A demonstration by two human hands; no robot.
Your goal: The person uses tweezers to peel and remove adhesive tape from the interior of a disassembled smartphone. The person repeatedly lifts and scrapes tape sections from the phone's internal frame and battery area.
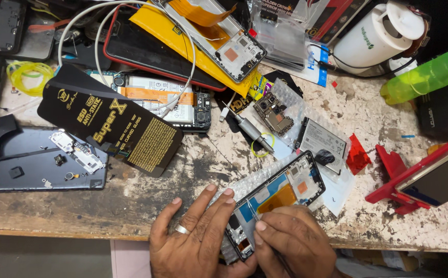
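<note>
- The left hand (195, 234) is lying flat with its fingers spread, gripping nothing; its fingertips are pressing on the near end of the phone frame (278, 198), and a ring is showing on one finger.
- The right hand (293, 242) is curling closed around thin tweezers (255, 213), whose tips are touching the inside of the frame near an orange patch.
- The phone frame is lying open side up, slanted, on bubble wrap (249, 181) at the front edge of the bench (146, 203), between the two hands.
- A screwdriver (249, 128) is lying just behind the frame, its tip crossing a yellow ring (261, 145).
- A small circuit board (274, 117) is sitting further back, near a bagged battery (324, 141).
- A black card sleeve (108, 121) with gold print is lying to the left, partly covering another opened phone (167, 103).
- A dark phone back (25, 162) carrying loose small parts is lying at far left.
- A red stand (396, 180) holding a screen is standing at the right, well apart from the hands.
- A green bottle (429, 74) and a white tub (375, 36) are lying at the back right.
</note>
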